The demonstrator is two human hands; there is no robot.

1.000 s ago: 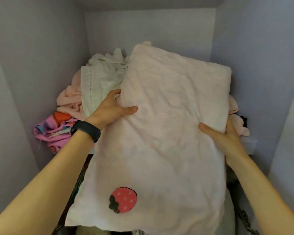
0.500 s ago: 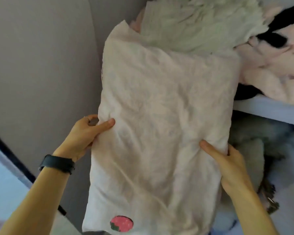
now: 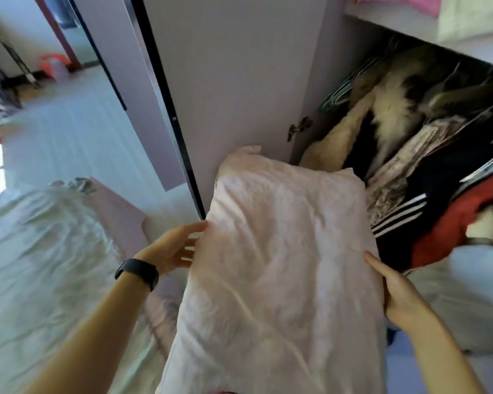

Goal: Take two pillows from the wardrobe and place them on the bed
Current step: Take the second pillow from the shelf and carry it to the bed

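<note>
A pale pink pillow fills the middle of the head view, held out in front of the open wardrobe. My right hand grips its right edge, thumb on top. Fingers spread, my left hand lies against the pillow's left edge, a black band on the wrist. The bed with rumpled pale sheets lies at the lower left. A second pillow is not visible.
The wardrobe door stands open just left of the pillow. Hanging clothes, furry, dark and red, fill the wardrobe's lower part. A shelf with folded fabric sits at the top right. Pale floor stretches beyond the bed.
The pillow has come off the upper shelf and down, out of the wardrobe. My view has swung down and left, and the bed and floor now show. My left hand's grip has loosened.
</note>
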